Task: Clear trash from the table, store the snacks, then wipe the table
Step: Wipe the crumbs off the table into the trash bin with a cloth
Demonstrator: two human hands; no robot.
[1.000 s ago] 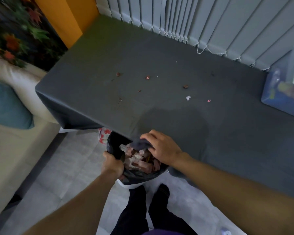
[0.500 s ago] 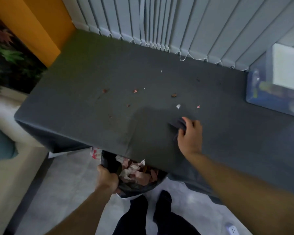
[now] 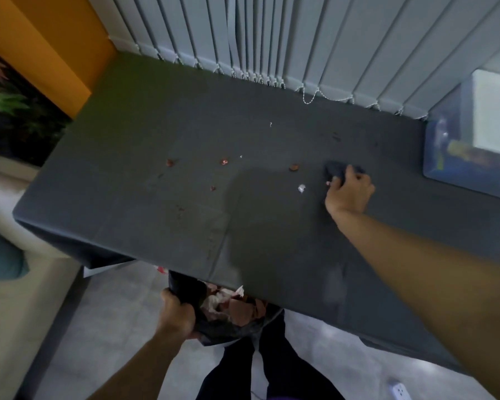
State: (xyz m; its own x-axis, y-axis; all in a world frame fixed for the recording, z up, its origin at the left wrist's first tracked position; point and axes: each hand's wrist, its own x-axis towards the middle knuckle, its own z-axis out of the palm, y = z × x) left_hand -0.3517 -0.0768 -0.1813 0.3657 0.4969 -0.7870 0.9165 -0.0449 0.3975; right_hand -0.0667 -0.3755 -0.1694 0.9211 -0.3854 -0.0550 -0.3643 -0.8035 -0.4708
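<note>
Dark table [image 3: 156, 125], the lined trash bin [image 3: 214, 327] below its near edge gripped at the rim by the curled left hand [image 3: 175, 316], the right hand [image 3: 350, 192] clutching a cloth [image 3: 337, 169] on the tabletop beside scattered crumbs [image 3: 294, 168]: a fast sweep could fling them past the bin.

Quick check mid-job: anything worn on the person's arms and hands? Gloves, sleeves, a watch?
The left forearm and right forearm are bare, with no sleeve in view. The left hand and right hand wear no gloves, and no watch or band shows at either wrist.
</note>
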